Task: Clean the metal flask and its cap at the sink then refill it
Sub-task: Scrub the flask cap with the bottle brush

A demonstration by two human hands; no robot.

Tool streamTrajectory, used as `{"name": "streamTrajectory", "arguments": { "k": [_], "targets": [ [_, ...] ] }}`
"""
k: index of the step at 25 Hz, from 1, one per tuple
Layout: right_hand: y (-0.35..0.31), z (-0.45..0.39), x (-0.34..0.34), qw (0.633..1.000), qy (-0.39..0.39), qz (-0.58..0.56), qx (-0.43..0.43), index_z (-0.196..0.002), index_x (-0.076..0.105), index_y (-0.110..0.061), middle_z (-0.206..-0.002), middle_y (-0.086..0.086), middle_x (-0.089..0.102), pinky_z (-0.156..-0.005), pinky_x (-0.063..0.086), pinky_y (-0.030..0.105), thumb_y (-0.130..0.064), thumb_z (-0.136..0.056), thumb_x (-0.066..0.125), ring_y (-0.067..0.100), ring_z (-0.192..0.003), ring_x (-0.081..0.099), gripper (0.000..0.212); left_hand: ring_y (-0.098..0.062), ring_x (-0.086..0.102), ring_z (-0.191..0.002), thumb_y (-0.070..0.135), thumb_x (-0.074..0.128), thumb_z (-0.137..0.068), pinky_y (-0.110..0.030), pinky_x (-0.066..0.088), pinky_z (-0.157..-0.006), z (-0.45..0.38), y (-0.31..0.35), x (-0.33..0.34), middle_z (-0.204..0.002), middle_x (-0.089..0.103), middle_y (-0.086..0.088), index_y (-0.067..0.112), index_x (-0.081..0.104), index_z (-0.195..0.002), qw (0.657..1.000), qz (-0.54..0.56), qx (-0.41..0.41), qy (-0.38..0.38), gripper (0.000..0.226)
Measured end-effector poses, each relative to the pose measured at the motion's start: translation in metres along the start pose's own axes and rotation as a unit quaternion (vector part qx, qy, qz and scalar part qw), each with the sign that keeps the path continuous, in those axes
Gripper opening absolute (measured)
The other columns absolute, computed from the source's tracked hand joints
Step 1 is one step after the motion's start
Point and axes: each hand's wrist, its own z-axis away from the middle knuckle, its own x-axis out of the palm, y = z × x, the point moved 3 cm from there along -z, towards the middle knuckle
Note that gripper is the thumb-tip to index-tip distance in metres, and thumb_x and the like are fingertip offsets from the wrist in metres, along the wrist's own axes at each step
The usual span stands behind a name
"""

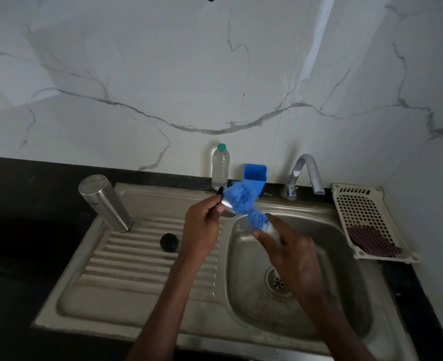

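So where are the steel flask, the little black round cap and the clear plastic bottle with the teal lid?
Upside-down steel flask (105, 203): head view, mid-body.
Little black round cap (168, 242): head view, top face.
Clear plastic bottle with teal lid (220, 169): head view, ribbed body.

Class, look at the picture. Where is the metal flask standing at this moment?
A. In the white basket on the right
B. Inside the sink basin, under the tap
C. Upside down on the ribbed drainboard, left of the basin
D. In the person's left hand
C: the metal flask stands inverted on the drainboard, away from both hands.
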Motion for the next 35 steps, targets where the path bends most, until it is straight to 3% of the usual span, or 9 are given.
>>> {"name": "streamTrajectory", "arguments": {
  "k": [10, 15, 17, 20, 24, 29, 32, 33, 35],
  "targets": [
    [-0.002, 0.006, -0.007, 0.994, -0.032, -0.092, 0.039, -0.12, 0.068, -0.039, -0.078, -0.017, 0.069, -0.051, 0.046, 0.014, -0.047, -0.095, 0.065, 0.004, -0.062, 0.063, 0.026, -0.012, 0.074, -0.083, -0.002, 0.051, -0.103, -0.03, 0.056, -0.081, -0.004, -0.002, -0.003, -0.085, 0.078, 0.006, 0.023, 0.077, -0.107, 0.999, 0.041, 0.008, 0.015, 0.036],
    [0.005, 0.002, -0.004, 0.993, -0.067, -0.077, 0.05, -0.126, 0.064, -0.041, -0.08, -0.014, 0.07, -0.051, 0.048, 0.014, -0.048, -0.096, 0.065, 0.002, -0.067, 0.066, 0.031, -0.001, 0.07, -0.084, 0.003, 0.051, -0.102, -0.016, 0.052, -0.078, 0.0, -0.007, -0.012, -0.087, 0.076, 0.018, 0.041, 0.073, -0.104, 0.997, 0.075, 0.012, 0.009, 0.044],
    [0.011, -0.002, -0.005, 0.991, -0.072, -0.08, 0.079, -0.126, 0.064, -0.038, -0.082, -0.01, 0.07, -0.052, 0.048, 0.014, -0.05, -0.096, 0.063, 0.001, -0.069, 0.066, 0.032, -0.002, 0.069, -0.083, 0.001, 0.05, -0.104, -0.016, 0.052, -0.078, 0.003, -0.013, -0.01, -0.087, 0.077, 0.014, 0.031, 0.074, -0.106, 0.994, 0.106, -0.005, 0.006, 0.039],
    [0.013, -0.009, -0.004, 0.987, -0.087, -0.111, 0.08, -0.122, 0.066, -0.039, -0.084, -0.01, 0.072, -0.056, 0.05, 0.017, -0.05, -0.095, 0.063, 0.002, -0.071, 0.068, 0.029, -0.024, 0.072, -0.106, 0.011, 0.047, -0.109, -0.036, 0.057, -0.094, 0.004, -0.024, -0.005, -0.107, 0.079, -0.004, 0.013, 0.075, -0.119, 0.984, 0.176, -0.037, 0.001, 0.03],
    [0.002, -0.004, -0.006, 0.976, -0.082, -0.195, 0.058, -0.115, 0.069, -0.036, -0.09, -0.017, 0.074, -0.061, 0.049, 0.013, -0.035, -0.099, 0.063, 0.002, -0.076, 0.069, 0.017, -0.023, 0.071, -0.11, 0.001, 0.041, -0.11, -0.032, 0.059, -0.095, 0.003, -0.023, -0.001, -0.113, 0.076, -0.01, 0.006, 0.073, -0.113, 0.907, 0.406, -0.112, 0.018, 0.033],
    [0.002, -0.002, 0.011, 0.94, -0.059, -0.32, 0.102, -0.104, 0.074, -0.023, -0.072, 0.005, 0.069, -0.046, 0.046, 0.026, -0.032, -0.099, 0.062, 0.017, -0.053, 0.057, 0.016, -0.028, 0.074, -0.106, 0.0, 0.057, -0.097, -0.034, 0.064, -0.086, 0.013, -0.016, 0.015, -0.118, 0.076, -0.017, 0.0, 0.066, -0.119, 0.798, 0.545, -0.257, 0.027, 0.024],
    [0.004, 0.008, 0.024, 0.97, -0.031, -0.23, 0.072, -0.11, 0.068, -0.038, -0.076, -0.006, 0.071, -0.048, 0.048, 0.023, -0.043, -0.099, 0.061, 0.009, -0.055, 0.063, 0.014, -0.031, 0.075, -0.108, 0.005, 0.054, -0.102, -0.043, 0.061, -0.094, 0.021, -0.019, 0.023, -0.127, 0.072, -0.024, 0.0, 0.059, -0.132, 0.712, 0.619, -0.326, 0.057, 0.031],
    [0.008, 0.013, 0.025, 0.986, -0.026, -0.156, 0.048, -0.118, 0.063, -0.043, -0.077, -0.01, 0.07, -0.049, 0.048, 0.018, -0.049, -0.098, 0.059, 0.006, -0.059, 0.065, 0.022, -0.031, 0.075, -0.108, 0.007, 0.052, -0.104, -0.043, 0.062, -0.093, 0.022, -0.022, 0.024, -0.127, 0.072, -0.024, 0.0, 0.058, -0.133, 0.711, 0.615, -0.332, 0.072, 0.03],
    [0.011, 0.011, 0.021, 0.999, -0.006, -0.035, 0.031, -0.134, 0.054, -0.044, -0.076, -0.015, 0.066, -0.048, 0.049, 0.016, -0.059, -0.095, 0.054, 0.0, -0.065, 0.066, 0.041, -0.031, 0.075, -0.108, 0.011, 0.052, -0.106, -0.037, 0.066, -0.083, 0.018, -0.022, 0.023, -0.124, 0.073, -0.023, -0.001, 0.062, -0.127, 0.786, 0.523, -0.317, 0.09, 0.026]
  ]
}}
